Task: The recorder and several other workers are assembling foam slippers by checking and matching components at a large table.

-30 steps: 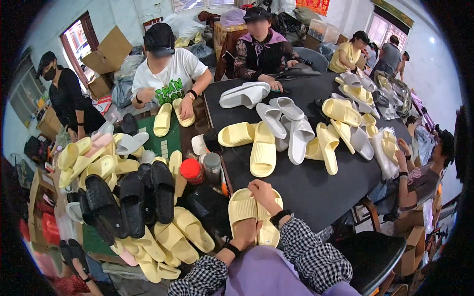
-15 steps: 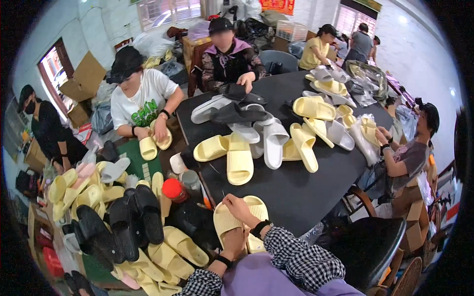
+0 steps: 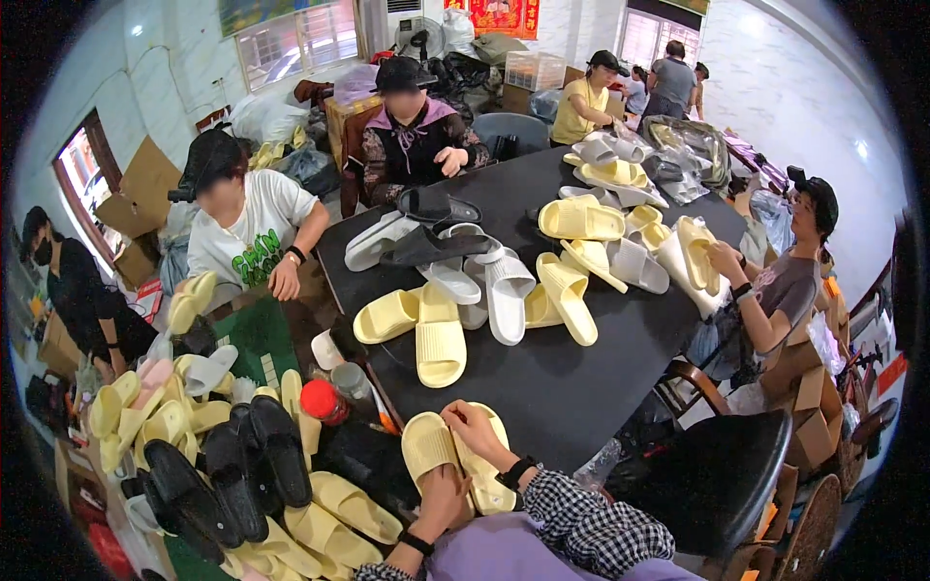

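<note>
At the table's near edge lies a pair of pale yellow slippers, the left slipper (image 3: 426, 441) and the right slipper (image 3: 492, 482), side by side. My left hand (image 3: 442, 502) reaches into the left slipper's foot opening and holds it, its fingers partly hidden under the ribbed strap. My right hand (image 3: 473, 426) is closed, fingertips pinched together at the strap's inner edge, over the right slipper. Whatever lies between those fingertips is too small to make out.
Yellow, grey and black slippers (image 3: 441, 339) lie across the black table (image 3: 601, 382). A heap of black slippers (image 3: 232, 479) and yellow ones is at left, near a red-lidded jar (image 3: 325, 402). A black chair (image 3: 707, 484) stands right. Several co-workers sit around.
My right hand has moved from over the left slipper's strap to its inner edge. The co-worker in white has swung yellow slippers leftward. Across the table, a black slipper has been let go.
</note>
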Motion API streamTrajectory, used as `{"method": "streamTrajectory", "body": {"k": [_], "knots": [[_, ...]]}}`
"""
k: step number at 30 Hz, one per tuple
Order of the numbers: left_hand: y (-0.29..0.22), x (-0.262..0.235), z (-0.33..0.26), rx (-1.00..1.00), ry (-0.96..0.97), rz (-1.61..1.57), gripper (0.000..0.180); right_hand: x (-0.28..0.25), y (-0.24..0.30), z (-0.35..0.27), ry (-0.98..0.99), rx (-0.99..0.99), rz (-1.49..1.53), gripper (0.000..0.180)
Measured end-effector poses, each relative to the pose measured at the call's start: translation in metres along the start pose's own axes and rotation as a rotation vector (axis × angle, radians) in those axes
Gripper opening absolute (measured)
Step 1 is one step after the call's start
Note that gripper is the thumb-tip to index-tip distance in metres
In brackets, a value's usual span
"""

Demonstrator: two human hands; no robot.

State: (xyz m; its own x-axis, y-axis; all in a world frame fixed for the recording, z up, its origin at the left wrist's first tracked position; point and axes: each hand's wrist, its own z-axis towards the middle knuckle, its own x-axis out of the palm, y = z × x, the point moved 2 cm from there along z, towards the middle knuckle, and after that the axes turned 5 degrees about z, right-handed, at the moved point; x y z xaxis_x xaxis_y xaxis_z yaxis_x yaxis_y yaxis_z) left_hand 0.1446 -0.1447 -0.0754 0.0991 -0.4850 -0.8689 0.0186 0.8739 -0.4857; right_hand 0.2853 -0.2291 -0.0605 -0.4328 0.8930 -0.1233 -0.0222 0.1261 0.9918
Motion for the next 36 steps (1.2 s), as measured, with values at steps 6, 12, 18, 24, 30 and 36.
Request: {"method": "streamTrajectory", "body": {"k": [6, 12, 18, 24, 30, 36], "knots": [[-0.011, -0.032, -0.015, 0.160, -0.108, 0.033, 0.031, -0.001, -0.008, 0.002, 0.045, -0.006, 0.101, 0.017], [-0.005, -0.058, 0.006, 0.189, -0.143, -0.097, 0.018, -0.003, -0.001, -0.002, 0.057, -0.040, 0.059, 0.018], [0.025, -0.051, 0.053, 0.037, -0.358, -0.223, 0.029, -0.001, 0.008, -0.012, 0.117, -0.059, -0.011, 0.018], [0.036, -0.034, 0.070, 0.007, -0.174, -0.470, 0.035, 0.001, 0.013, -0.015, 0.195, -0.112, -0.031, 0.019], [0.035, -0.033, 0.071, -0.075, -0.200, -0.497, 0.027, 0.000, 0.011, -0.014, 0.176, -0.010, 0.040, 0.020], [0.042, -0.031, 0.071, -0.085, -0.286, -0.436, 0.014, 0.004, 0.001, -0.010, 0.093, -0.059, 0.078, 0.019]]}}
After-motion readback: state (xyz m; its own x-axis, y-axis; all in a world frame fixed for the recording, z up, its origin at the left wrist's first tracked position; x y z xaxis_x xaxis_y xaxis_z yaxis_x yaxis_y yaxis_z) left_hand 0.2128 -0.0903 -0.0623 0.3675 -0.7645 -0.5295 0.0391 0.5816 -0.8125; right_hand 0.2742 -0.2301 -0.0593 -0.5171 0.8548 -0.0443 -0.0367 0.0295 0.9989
